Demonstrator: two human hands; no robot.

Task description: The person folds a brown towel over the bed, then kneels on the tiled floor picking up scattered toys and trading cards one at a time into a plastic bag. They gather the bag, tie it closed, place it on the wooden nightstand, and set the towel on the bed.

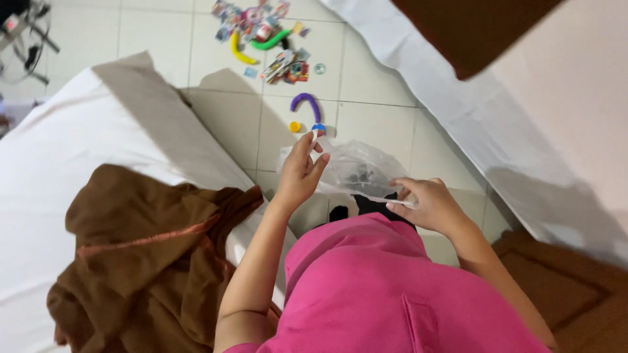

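above the tiled floor [373, 124], a clear plastic bag [356, 171] was held up between two hands. the left hand [299, 175] pinched one top corner with fingers pressed together, and the right hand [428, 204] gripped the other edge, so the bag's mouth stayed stretched wide. something dark sat inside it. past the bag lay a purple curved toy [305, 103] and a pile of small toys [261, 29]. left of the bag, a brown cloth [147, 255] lay crumpled.

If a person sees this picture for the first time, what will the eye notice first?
First, the clear plastic bag in the middle, held open by the left hand and the right hand above a pink garment. Next, the scattered colourful toys on the tiled floor at the top, with a purple curved piece nearer the bag. A brown cloth lies crumpled at lower left.
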